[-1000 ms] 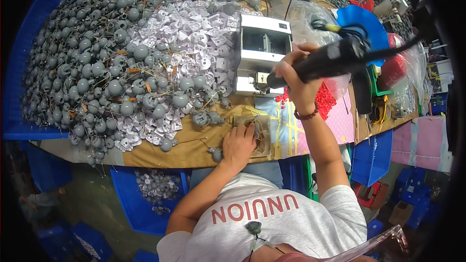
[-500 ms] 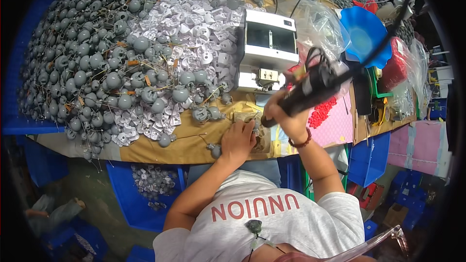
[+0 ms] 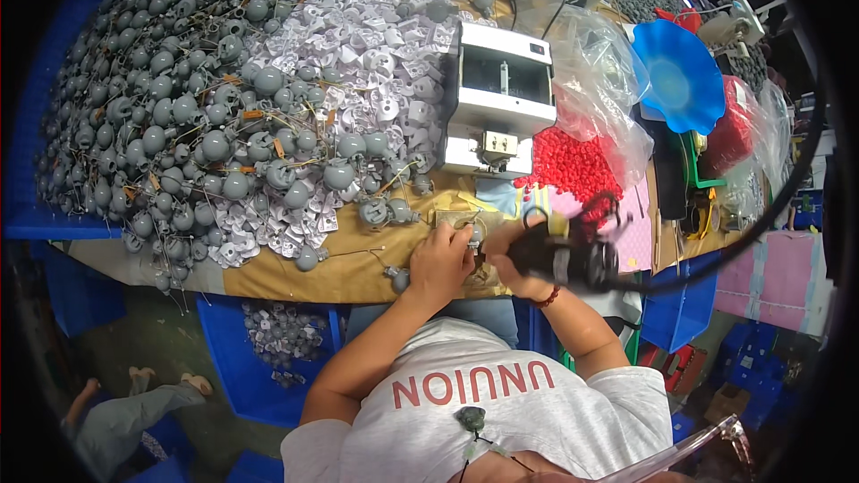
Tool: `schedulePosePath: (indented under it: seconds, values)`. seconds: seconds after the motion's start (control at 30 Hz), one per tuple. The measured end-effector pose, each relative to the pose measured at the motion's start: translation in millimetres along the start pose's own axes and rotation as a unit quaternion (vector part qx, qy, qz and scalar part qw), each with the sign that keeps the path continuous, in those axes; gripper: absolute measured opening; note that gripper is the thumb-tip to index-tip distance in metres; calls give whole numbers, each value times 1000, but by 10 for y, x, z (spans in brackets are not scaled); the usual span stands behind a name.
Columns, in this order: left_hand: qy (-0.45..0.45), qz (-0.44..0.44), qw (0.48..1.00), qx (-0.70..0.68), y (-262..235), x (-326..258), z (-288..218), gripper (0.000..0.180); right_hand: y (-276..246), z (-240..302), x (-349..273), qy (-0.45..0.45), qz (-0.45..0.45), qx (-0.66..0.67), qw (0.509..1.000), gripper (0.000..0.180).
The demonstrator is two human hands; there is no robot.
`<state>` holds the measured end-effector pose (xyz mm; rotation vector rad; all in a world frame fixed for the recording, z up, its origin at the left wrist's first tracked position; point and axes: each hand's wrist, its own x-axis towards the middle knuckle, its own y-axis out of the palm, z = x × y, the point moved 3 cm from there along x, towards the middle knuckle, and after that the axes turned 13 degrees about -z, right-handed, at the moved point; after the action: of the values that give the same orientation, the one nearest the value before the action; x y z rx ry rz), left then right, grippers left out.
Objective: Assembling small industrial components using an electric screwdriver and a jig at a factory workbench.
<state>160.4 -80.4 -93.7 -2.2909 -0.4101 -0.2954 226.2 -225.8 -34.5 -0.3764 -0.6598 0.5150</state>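
Note:
My left hand (image 3: 438,264) is closed at the table's front edge, its fingertips on a small grey round part (image 3: 476,234). That part sits at a small flat block (image 3: 455,216), partly hidden by my fingers. In my right hand (image 3: 517,261) is a black corded electric screwdriver (image 3: 564,259), blurred by motion and held sideways just right of the part. Its tip is hard to make out near my left fingertips. Left of my left hand lies a loose grey ball-shaped part (image 3: 396,279) with a thin wire.
A big heap of grey ball-shaped parts (image 3: 161,116) covers the left, beside white plastic pieces (image 3: 358,54). A white machine (image 3: 501,80) stands behind my hands. Red pieces (image 3: 577,161), clear bags and a blue bowl (image 3: 678,76) are at right; the screwdriver's cable (image 3: 716,268) arcs there.
My right hand has come down and nearer with the screwdriver, which has swung from slanting up rightward to nearly level. My left hand has stayed almost in place on the grey part.

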Motion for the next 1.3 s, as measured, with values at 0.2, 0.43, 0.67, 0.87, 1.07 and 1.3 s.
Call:
schedulePosePath:
  seconds: [0.2,0.43,0.67,0.87,1.07,1.3]
  values:
    - [-23,26,999,-17,17,-1,48,47,79,209,72,-59,-159,248,954,60]
    - [-38,34,998,-41,8,-33,43,49,110,223,-15,68,-172,198,963,18]
    - [-58,45,996,-45,11,-14,37,49,71,182,8,99,-121,137,978,22]
    - [-84,5,996,-42,-32,27,-39,42,-80,-71,0,111,-155,16,981,36]
    - [-12,-47,997,-53,1,-60,-31,39,-505,-665,225,265,-434,157,847,32]
    - [28,-87,993,-77,43,-172,-34,42,17,-327,-369,100,-189,-66,975,23]
